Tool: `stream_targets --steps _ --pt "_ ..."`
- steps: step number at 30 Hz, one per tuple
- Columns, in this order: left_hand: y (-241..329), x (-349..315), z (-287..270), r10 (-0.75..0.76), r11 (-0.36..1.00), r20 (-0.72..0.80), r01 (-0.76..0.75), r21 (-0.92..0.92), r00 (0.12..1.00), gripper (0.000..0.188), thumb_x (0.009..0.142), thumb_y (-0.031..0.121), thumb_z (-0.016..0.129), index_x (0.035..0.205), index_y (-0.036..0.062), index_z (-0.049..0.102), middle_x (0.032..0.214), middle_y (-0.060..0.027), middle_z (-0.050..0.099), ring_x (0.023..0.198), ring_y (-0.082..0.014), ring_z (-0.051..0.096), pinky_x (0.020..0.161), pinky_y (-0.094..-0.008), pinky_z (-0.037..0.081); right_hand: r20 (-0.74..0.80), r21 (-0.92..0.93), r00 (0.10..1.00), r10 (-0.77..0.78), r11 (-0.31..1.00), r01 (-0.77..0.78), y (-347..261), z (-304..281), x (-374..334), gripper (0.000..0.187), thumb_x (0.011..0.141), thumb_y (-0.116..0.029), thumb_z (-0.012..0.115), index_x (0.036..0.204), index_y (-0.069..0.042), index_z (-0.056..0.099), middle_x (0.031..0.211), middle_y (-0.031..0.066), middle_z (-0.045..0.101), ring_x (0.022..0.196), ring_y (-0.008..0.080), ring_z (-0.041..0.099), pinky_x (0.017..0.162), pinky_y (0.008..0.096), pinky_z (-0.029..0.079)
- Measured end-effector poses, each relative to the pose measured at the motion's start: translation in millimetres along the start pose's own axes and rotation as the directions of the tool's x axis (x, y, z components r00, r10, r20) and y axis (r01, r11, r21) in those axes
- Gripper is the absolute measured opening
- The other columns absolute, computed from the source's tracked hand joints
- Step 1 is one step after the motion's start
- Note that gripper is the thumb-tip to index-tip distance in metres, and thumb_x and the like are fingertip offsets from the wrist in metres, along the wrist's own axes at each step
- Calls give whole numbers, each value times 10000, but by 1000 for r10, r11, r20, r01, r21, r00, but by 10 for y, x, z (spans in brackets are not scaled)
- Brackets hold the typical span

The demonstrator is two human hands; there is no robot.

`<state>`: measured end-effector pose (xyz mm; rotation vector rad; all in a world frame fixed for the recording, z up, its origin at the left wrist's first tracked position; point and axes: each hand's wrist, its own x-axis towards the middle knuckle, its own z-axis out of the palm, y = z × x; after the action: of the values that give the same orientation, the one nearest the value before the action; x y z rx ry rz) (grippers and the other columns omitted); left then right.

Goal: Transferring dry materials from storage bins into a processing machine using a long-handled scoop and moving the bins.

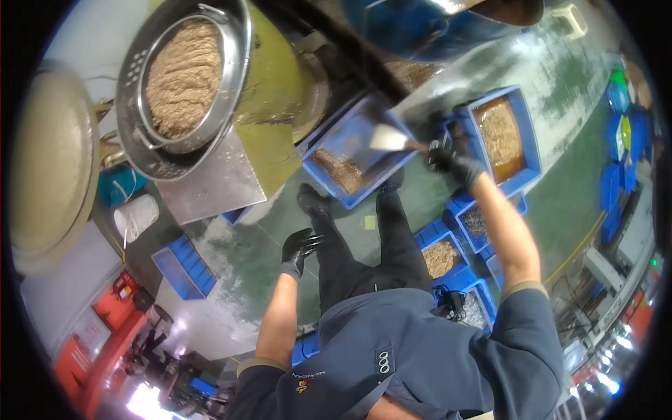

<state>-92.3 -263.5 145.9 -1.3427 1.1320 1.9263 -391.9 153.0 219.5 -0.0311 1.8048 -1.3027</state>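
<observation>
My right hand, in a black glove, is closed round the brown handle of a scraper-like tool with a pale, flat blade. The blade is blurred and hangs over a blue plastic bin on the floor before my feet. Brown, grainy material lies in that bin's near left part. My left hand, also gloved in black, is beside my left leg with its fingers stretched out and nothing in them. Right of the tool stands another blue bin with tan material in brown liquid.
A round metal basin full of tan grainy material sits on a yellow-green machine at the upper left. Several blue bins stand right of my legs. A ribbed blue bin and white bucket are on the left.
</observation>
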Motion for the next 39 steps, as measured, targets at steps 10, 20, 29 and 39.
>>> stream_targets --steps 10,20,29,39 --pt "-148 1243 -152 -12 916 145 -47 398 989 298 869 70 626 1129 -71 592 1007 -159 678 891 -241 672 799 -346 582 -531 -366 825 193 826 -429 2490 169 292 323 961 -220 429 1183 -197 663 1051 117 683 960 285 645 795 379 503" --pt "-1090 1695 -714 154 613 239 -283 738 959 240 898 76 561 1113 -16 620 1066 -139 670 973 -229 650 878 -330 540 -294 -744 948 -124 652 -145 3486 200 1234 447 970 -213 388 1413 -237 444 1279 163 561 1045 350 601 881 441 488" --pt "-989 1566 -689 89 827 152 -158 539 984 267 928 71 527 1160 -48 587 1032 -124 673 880 -212 669 780 -316 569 -321 -805 936 -141 561 -191 3895 947 1148 406 958 -154 399 1344 -207 513 1182 132 631 959 314 640 843 435 491" --pt "-703 1409 -583 -37 920 25 24 392 999 262 929 110 557 1144 -23 627 999 -99 692 849 -178 675 758 -289 560 -311 -627 911 272 661 -411 3183 1736 1240 384 996 -252 319 1238 -100 576 1153 166 636 1019 369 612 882 435 495"
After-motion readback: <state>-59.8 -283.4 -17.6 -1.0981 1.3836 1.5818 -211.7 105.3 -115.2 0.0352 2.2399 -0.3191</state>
